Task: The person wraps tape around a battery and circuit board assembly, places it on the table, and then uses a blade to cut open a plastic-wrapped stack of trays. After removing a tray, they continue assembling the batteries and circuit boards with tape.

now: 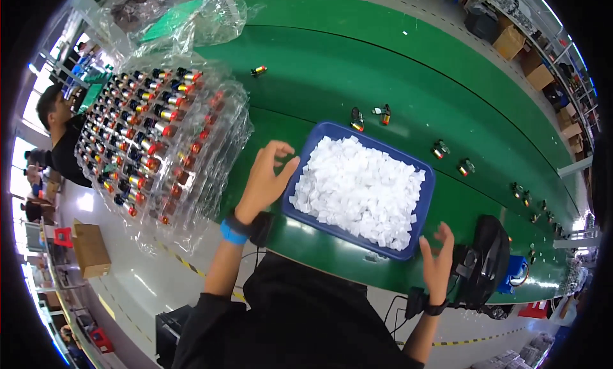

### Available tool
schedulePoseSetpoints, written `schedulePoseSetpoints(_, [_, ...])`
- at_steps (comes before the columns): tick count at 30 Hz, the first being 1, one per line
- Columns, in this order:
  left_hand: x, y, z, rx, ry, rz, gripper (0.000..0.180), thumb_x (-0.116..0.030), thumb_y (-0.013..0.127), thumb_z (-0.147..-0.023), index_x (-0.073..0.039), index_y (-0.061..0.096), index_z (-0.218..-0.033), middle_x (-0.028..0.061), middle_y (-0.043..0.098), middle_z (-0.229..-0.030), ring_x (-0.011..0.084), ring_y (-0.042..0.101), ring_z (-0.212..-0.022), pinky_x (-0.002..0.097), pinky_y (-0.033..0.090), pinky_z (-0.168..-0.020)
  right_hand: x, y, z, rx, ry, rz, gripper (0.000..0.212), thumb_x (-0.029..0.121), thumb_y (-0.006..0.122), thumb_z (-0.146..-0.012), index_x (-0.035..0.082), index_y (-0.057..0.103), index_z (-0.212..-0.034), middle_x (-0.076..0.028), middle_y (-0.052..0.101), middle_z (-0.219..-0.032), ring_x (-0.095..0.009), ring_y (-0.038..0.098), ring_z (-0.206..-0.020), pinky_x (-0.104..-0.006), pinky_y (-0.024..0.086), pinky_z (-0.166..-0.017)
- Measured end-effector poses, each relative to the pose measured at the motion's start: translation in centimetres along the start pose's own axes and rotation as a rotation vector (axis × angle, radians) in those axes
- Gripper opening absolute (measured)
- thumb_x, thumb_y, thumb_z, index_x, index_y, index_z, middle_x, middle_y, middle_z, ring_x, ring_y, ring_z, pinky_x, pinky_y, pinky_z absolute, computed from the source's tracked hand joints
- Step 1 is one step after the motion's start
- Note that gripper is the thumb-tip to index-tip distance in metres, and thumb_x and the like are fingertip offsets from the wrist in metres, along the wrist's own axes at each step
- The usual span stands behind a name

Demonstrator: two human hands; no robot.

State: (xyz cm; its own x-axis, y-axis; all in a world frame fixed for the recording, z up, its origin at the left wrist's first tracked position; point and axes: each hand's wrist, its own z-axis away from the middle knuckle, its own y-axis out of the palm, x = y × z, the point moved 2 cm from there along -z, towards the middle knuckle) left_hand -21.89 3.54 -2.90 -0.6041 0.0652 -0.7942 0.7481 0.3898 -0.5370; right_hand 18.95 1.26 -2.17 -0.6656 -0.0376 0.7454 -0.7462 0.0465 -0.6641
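A blue plastic tray (314, 223) heaped with small white pieces (357, 190) sits on the green work surface in front of me. My left hand (267, 176) hovers at the tray's left side, fingers bent and apart, with nothing in it. By the tray's lower right corner, my right hand (438, 260) is raised with its fingers spread, also holding nothing. Both wrists wear dark bands, and a blue band (234, 233) shows on the left one. Whether either hand touches the tray's rim cannot be made out.
Left of the tray, clear plastic trays in film hold many small dark, gold and red parts (150, 143). Similar parts (357, 119) lie scattered on the green belt (306, 69). A black bag (488, 260) and blue box (514, 274) are right. A co-worker (67, 136) is far left.
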Motion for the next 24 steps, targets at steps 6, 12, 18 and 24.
schedulePoseSetpoints(6, [4.9, 5.6, -6.3, 0.224, -0.229, 0.059, 0.028, -0.023, 0.064, -0.097, -0.001, 0.059, -0.113, 0.0088, 0.067, -0.096, 0.0183, 0.063, -0.086, 0.0298, 0.051, -0.076, -6.2, 3.4, -3.2, 0.096, 0.327, -0.376, 0.046, 0.015, 0.067, -0.095, 0.003, 0.051, -0.136, -0.001, 0.056, -0.101, -0.008, 0.054, -0.082, -0.0220, 0.044, -0.068])
schedulePoseSetpoints(12, [4.3, 7.1, -11.3, 0.471, -0.456, -0.150, 0.025, -0.025, 0.064, -0.098, -0.004, 0.063, -0.110, 0.0072, 0.069, -0.095, 0.0167, 0.064, -0.085, 0.0307, 0.051, -0.071, -7.7, 4.0, -6.4, 0.033, 0.303, -0.318, 0.038, 0.009, 0.066, -0.095, 0.001, 0.055, -0.130, 0.004, 0.047, -0.087, -0.004, 0.043, -0.071, -0.0195, 0.034, -0.061])
schedulePoseSetpoints(18, [4.8, 11.0, -17.5, 0.179, -0.052, -0.110, 0.024, -0.028, 0.064, -0.098, -0.005, 0.066, -0.104, 0.0067, 0.070, -0.091, 0.0163, 0.064, -0.081, 0.0287, 0.050, -0.071, -8.8, 3.1, -8.8, 0.073, 0.313, -0.231, 0.034, 0.008, 0.066, -0.094, 0.001, 0.056, -0.126, 0.003, 0.049, -0.085, -0.004, 0.044, -0.071, -0.0200, 0.036, -0.059])
schedulePoseSetpoints(24, [7.6, 17.2, -23.8, 0.486, -0.233, -0.194, 0.023, -0.025, 0.068, -0.094, -0.004, 0.066, -0.104, 0.0077, 0.070, -0.092, 0.0159, 0.064, -0.080, 0.0286, 0.050, -0.071, -6.3, 4.3, -9.3, 0.242, 0.270, -0.203, 0.035, 0.006, 0.067, -0.092, 0.001, 0.057, -0.125, -0.003, 0.055, -0.086, -0.007, 0.052, -0.073, -0.0221, 0.042, -0.059])
